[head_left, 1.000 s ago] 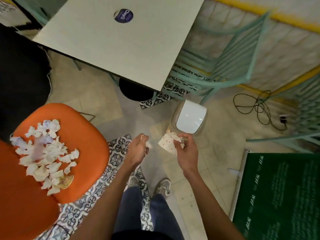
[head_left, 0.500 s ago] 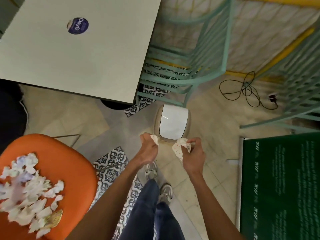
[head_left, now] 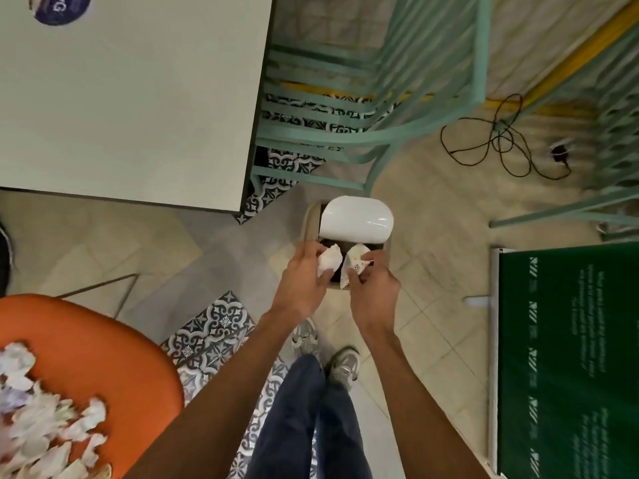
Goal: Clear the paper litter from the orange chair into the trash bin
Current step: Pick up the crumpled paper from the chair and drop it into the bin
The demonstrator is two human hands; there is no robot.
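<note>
The trash bin (head_left: 311, 219) is open only on its near side: the white lid (head_left: 356, 219) covers the far part, leaving a dark gap (head_left: 329, 243). The left hand (head_left: 301, 281), gripping a paper wad (head_left: 328, 262), and the right hand (head_left: 375, 292), pinching a spotted paper (head_left: 356, 262), crowd that gap. The table (head_left: 138, 115) corner stands just far-left of the bin, and a green chair (head_left: 345, 136) just beyond it. Bare floor lies right, up to the green board (head_left: 567, 357), and left toward the orange chair (head_left: 103, 357).
</note>
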